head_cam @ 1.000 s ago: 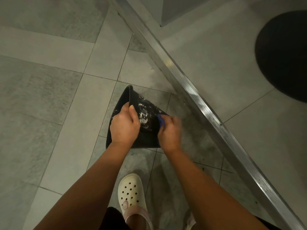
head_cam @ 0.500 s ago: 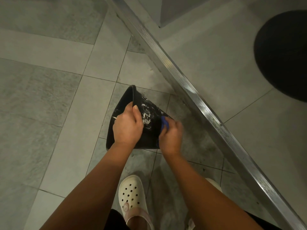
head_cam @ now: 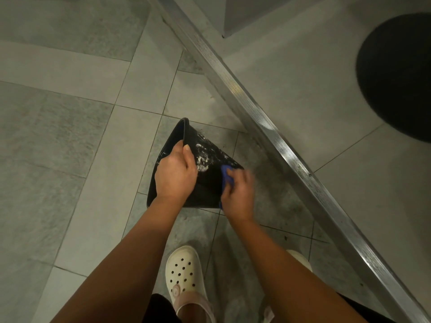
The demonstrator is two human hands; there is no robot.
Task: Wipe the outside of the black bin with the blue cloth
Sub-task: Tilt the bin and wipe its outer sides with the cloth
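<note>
Tiled floor (head_cam: 70, 136): right hand (head_cam: 240, 194) still presses blue cloth (head_cam: 226, 174) on black bin (head_cam: 207, 190).

Left hand (head_cam: 176, 177) and right hand (head_cam: 238, 194) bare; forearms bare. Left clog (head_cam: 184, 273): cream, round holes across the toe, pinkish heel strap (head_cam: 196, 301) on a round rivet. Right clog (head_cam: 302, 258): cream toe only, rest hidden behind the forearm. Dark garment (head_cam: 161, 308) at the near edge.

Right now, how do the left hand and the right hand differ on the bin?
The left hand grips the black bin by its rim and holds nothing else; the right hand presses a blue cloth to the bin's side. The left hand looks sharp, the right hand blurred. The left hand sits beside white smears; the right hand is nearer the base. Both touch the bin.
</note>
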